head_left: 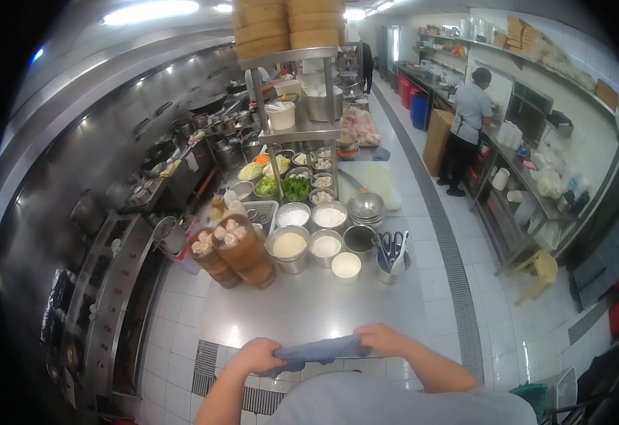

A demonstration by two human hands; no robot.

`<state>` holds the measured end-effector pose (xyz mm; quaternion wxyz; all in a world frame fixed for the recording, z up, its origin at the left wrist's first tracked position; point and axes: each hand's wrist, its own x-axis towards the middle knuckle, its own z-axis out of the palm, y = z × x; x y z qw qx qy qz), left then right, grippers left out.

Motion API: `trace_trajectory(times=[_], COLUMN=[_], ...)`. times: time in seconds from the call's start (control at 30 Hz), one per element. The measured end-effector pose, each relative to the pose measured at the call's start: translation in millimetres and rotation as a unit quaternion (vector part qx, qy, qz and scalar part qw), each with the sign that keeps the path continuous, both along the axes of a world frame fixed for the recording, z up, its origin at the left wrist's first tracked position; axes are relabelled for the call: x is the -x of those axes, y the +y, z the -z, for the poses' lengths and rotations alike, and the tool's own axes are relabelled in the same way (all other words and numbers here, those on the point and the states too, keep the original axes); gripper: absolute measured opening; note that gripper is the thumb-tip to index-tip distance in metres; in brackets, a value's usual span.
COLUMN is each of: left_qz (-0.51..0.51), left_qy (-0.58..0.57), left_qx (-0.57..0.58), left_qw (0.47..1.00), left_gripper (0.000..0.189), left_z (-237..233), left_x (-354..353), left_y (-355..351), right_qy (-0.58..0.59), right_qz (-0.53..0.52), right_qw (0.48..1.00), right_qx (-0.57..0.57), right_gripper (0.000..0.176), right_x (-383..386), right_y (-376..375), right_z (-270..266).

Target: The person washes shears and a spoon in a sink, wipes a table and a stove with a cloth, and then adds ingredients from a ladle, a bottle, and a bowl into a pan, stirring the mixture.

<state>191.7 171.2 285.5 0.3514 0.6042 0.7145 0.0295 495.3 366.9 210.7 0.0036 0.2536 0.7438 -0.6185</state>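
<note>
The near half of the steel table point(309, 304) lies bare, leaving open room just beyond the left hand point(256, 356) and right hand point(380, 338), which grip a cloth point(316, 351) at its edge. Farther on the way is blocked. Bamboo steamers point(242, 251) stand at the left, rows of metal bowls point(290, 248) fill the middle, and a cup of scissors point(392, 261) stands at the right. A shelf rack point(299, 131) rises behind them. The tiled aisle point(423, 177) on the right is open up to a person point(467, 127) at the counter.

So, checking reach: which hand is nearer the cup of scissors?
Right. The right hand is nearly in line with the cup of scissors; the left hand is farther left.
</note>
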Motion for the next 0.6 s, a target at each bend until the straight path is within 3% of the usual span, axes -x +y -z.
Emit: trace_trajectory(times=[0.03,0.07,0.1,0.13,0.17,0.2,0.23,0.27,0.3,0.33,0.37,0.4,0.43,0.53,0.6], left_qz=[-0.020,-0.019,-0.089,-0.151,-0.199,-0.200,-0.216,-0.230,-0.162,-0.161,-0.199,-0.236,-0.242,-0.212,-0.234], left_qy=[-0.040,-0.037,-0.305,-0.544,-0.670,-0.671,-0.742,-0.804,-0.863,-0.863,-0.816,-0.762,-0.761,-0.737,-0.736], left_qx=[0.031,0.030,-0.117,-0.249,-0.267,-0.262,-0.218,-0.173,-0.112,-0.110,-0.162,-0.211,-0.200,-0.262,-0.264], left_qw=[0.999,0.999,0.941,0.787,0.664,0.665,0.596,0.521,0.466,0.467,0.519,0.565,0.567,0.585,0.577], left_gripper=[0.041,0.041,0.049,0.057,0.067,0.067,0.070,0.073,0.074,0.074,0.081,0.089,0.090,0.087,0.087], left_z=[-6.0,3.7,25.6,24.9,27.3,29.3,33.0,38.0,61.9,60.7,60.3,57.3,49.4,19.9,20.1], left_x=[12.9,31.0,50.4,53.1,49.5,37.1,25.3,17.4,17.3,6.8,-8.2,-18.2,-18.6,-19.1,-9.7], left_y=[-5.9,-14.8,-24.9,-28.0,-31.0,-31.8,-31.9,-33.7,-33.8,-31.2,-30.2,-32.3,-33.3,-43.5,-55.4], right_qy=[0.002,0.076,0.149,0.150,0.247,0.337,0.320,0.323,0.320,0.313,0.314,0.313,0.306,0.352,0.316], right_qz=[0.000,0.045,0.089,0.093,0.078,0.060,0.003,0.005,-0.026,-0.057,-0.055,-0.013,0.029,0.041,0.052], right_qw=[1.000,0.989,0.956,0.955,0.889,0.793,0.806,0.806,0.753,0.693,0.693,0.775,0.843,0.807,0.834], right_qx=[-0.001,0.118,0.237,0.238,0.378,0.504,0.499,0.497,0.575,0.647,0.647,0.549,0.442,0.473,0.450], right_gripper=[0.026,0.032,0.038,0.038,0.047,0.057,0.070,0.070,0.065,0.061,0.061,0.058,0.057,0.062,0.059], right_x=[4.5,10.8,14.5,21.4,30.5,35.2,39.3,42.3,44.5,47.1,46.0,42.6,39.4,29.9,30.6], right_y=[2.6,9.2,11.9,10.2,10.5,8.0,12.2,11.1,5.5,0.3,-4.2,-14.9,-21.8,-14.5,-14.8], right_z=[4.0,12.8,17.9,5.8,-6.5,-14.0,-3.2,8.8,21.5,21.7,21.3,5.9,-5.5,-22.0,-32.6])
